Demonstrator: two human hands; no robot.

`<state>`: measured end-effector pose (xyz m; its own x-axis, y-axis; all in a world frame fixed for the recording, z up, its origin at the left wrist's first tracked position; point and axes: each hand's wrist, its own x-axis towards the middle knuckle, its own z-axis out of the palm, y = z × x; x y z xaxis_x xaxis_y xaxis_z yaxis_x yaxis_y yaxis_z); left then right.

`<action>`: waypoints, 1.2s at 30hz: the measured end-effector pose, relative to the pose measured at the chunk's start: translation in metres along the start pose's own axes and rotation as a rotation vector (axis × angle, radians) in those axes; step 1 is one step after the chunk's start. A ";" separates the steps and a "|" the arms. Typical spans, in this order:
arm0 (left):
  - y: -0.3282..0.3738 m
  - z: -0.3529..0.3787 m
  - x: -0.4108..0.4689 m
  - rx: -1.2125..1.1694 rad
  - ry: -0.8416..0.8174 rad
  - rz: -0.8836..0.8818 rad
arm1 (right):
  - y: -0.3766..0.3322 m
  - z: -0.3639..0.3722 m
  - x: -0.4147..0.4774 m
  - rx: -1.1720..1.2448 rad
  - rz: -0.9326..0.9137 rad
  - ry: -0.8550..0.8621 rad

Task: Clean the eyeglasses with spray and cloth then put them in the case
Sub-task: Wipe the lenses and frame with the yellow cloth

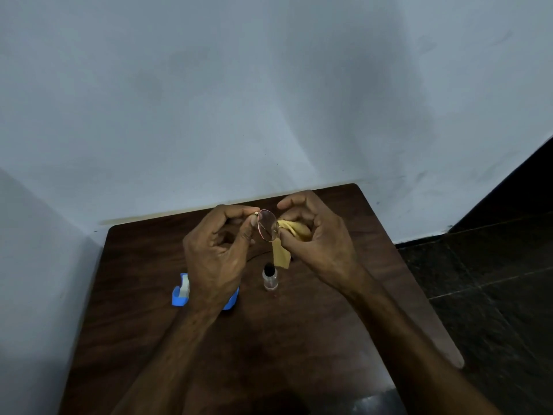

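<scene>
Wiping eyeglasses [267,225] above a dark wooden table [299,339].
Left hand [220,250] pinches the frame's edge; right hand [314,235] grips a yellow cloth [291,232] bunched against one round lens (a corner hangs down). Below stand a small spray bottle [270,277] and an open blue case [182,290].

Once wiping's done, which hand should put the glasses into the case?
Probably left. The left hand pinches the eyeglasses, and the blue case lies just beneath its wrist; the right hand holds the cloth.
</scene>
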<state>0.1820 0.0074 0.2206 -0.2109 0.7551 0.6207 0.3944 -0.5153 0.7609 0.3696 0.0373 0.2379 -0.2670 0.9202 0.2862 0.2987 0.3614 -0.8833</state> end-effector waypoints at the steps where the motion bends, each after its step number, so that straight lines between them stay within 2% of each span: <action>1: 0.001 0.000 0.001 0.000 -0.001 0.002 | -0.001 0.000 0.001 0.008 0.004 -0.014; 8: 0.001 -0.002 0.005 -0.027 0.023 -0.003 | 0.005 -0.003 0.009 0.199 0.041 -0.168; 12: -0.002 -0.001 0.006 -0.019 0.054 -0.017 | 0.009 0.000 0.011 0.311 0.045 -0.145; 15: -0.005 -0.002 0.007 -0.008 0.073 -0.028 | 0.013 0.004 0.008 0.246 0.062 -0.107; 19: -0.009 -0.003 0.006 0.010 0.082 -0.034 | 0.021 0.010 0.006 -0.020 -0.032 -0.084; 24: -0.007 0.001 0.006 -0.017 0.070 -0.060 | 0.027 0.008 0.013 -0.097 -0.104 -0.129; 33: -0.012 -0.001 0.009 -0.010 0.104 -0.052 | 0.027 0.012 0.020 0.092 0.028 -0.195; 36: -0.014 -0.005 0.010 -0.002 0.096 -0.067 | 0.027 0.010 0.022 0.120 0.011 -0.213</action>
<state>0.1696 0.0203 0.2168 -0.3215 0.7459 0.5833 0.3748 -0.4654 0.8018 0.3624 0.0653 0.2166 -0.4555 0.8669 0.2027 0.1950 0.3193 -0.9274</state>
